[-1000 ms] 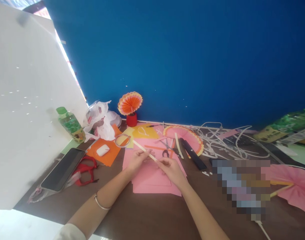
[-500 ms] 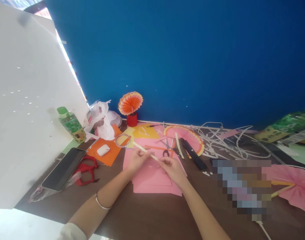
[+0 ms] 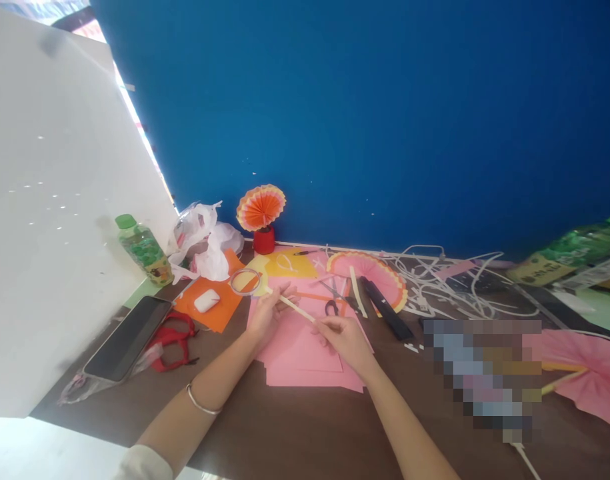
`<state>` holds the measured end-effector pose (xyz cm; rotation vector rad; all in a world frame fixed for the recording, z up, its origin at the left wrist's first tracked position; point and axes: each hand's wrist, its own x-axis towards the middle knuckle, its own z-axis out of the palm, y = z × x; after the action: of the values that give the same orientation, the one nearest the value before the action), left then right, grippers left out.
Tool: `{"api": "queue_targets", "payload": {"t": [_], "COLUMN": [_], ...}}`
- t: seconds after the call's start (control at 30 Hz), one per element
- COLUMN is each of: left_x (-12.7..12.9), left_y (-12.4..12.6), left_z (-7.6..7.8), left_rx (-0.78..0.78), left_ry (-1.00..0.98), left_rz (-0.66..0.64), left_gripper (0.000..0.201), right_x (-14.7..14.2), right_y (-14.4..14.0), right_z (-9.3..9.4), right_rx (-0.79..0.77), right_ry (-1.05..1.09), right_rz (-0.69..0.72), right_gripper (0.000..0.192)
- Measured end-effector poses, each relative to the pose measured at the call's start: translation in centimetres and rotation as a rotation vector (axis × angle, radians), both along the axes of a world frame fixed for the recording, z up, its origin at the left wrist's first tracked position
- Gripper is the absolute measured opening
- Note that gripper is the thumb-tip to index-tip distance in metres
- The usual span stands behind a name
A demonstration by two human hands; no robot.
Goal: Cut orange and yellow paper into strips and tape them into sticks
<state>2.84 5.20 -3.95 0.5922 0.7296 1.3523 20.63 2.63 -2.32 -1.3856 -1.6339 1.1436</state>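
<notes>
Pinching a cream paper strip [image 3: 291, 303] between left hand [image 3: 265, 311] and right hand [image 3: 345, 337], both closed on its ends above pink sheets [image 3: 305, 360], tape ring [image 3: 245, 282] just beyond left fingertips; smoothing step, likely needing steady tension

Daylight is pouring in from a narrow gap [image 3: 135, 127] at the upper left, blowing out to white there. The white board [image 3: 59, 220] beside it is glaring brightly and showing small specks. The blue wall [image 3: 385, 120] is lying evenly lit and slightly dim, darkening toward the right. The table [image 3: 305, 427] is staying in soft, shadowless light. The wide lens is bending straight lines at the edges, and the bottle [image 3: 569, 257] at the far right is smearing. A pixelated block [image 3: 485, 373] is masking part of the right side. Fine detail is looking soft throughout.
</notes>
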Motion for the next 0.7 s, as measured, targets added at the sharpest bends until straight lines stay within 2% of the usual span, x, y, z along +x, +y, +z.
{"api": "queue_targets", "payload": {"t": [0.07,0.13,0.2,0.3,0.4,0.5,0.57,0.63,0.7], "left_x": [-0.12,-0.20,-0.28,-0.42,-0.62,-0.77,-0.80,-0.79,-0.77], "left_y": [0.00,-0.14,-0.32,-0.38,-0.15,0.04,0.05,0.03,0.05], "left_z": [0.19,0.48,0.77,0.94,0.80,0.58,0.48,0.42,0.37], "left_rx": [-0.024,-0.043,-0.038,0.000,0.021,0.033,0.044,0.048,0.037], "left_ry": [-0.045,-0.093,-0.116,-0.135,-0.161,-0.160,-0.163,-0.170,-0.184], "left_rz": [-0.033,-0.095,-0.154,-0.193,-0.186,-0.181,-0.199,-0.225,-0.243], "left_gripper": [0.039,0.041,0.035,0.029,0.029,0.030,0.030,0.029,0.029], "right_x": [0.12,0.33,0.52,0.56,0.31,0.03,-0.13,-0.28,-0.35], "right_y": [-0.08,-0.11,-0.11,-0.04,0.11,0.30,0.40,0.44,0.44], "right_z": [-0.41,-0.81,-1.08,-1.06,-0.73,-0.55,-0.65,-0.84,-1.01], "right_rx": [0.169,0.407,0.590,0.669,0.554,0.251,0.083,0.027,0.042], "right_ry": [-0.069,-0.144,-0.207,-0.215,-0.074,0.187,0.294,0.303,0.273], "right_rz": [-0.084,-0.146,-0.134,-0.091,-0.111,-0.083,-0.083,-0.104,-0.119], "right_gripper": [0.026,0.020,0.020,0.023,0.029,0.041,0.038,0.031,0.028]}}
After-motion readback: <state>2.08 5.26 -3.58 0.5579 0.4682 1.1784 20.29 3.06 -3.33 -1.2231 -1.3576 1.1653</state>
